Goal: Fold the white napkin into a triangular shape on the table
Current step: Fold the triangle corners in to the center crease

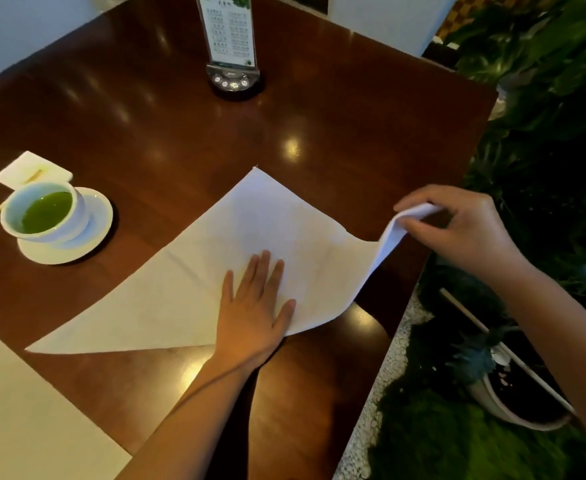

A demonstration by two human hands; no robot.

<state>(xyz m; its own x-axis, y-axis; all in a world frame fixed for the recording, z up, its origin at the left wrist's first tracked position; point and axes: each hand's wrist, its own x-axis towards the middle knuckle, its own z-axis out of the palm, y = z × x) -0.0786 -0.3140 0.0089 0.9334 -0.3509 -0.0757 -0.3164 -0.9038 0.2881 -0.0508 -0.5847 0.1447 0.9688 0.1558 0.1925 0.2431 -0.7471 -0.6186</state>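
The white napkin lies spread on the dark wooden table, folded into a large triangle with its peak pointing away from me. My left hand lies flat on it, fingers apart, near the middle of the near edge. My right hand pinches the napkin's right corner, lifted off the table near the table's right edge. That corner curls up and hangs in a loose fold.
A white cup of green liquid stands on a saucer at the left, a small folded paper behind it. A menu stand stands at the far middle. Another white sheet lies near left. Plants and a pot crowd the right.
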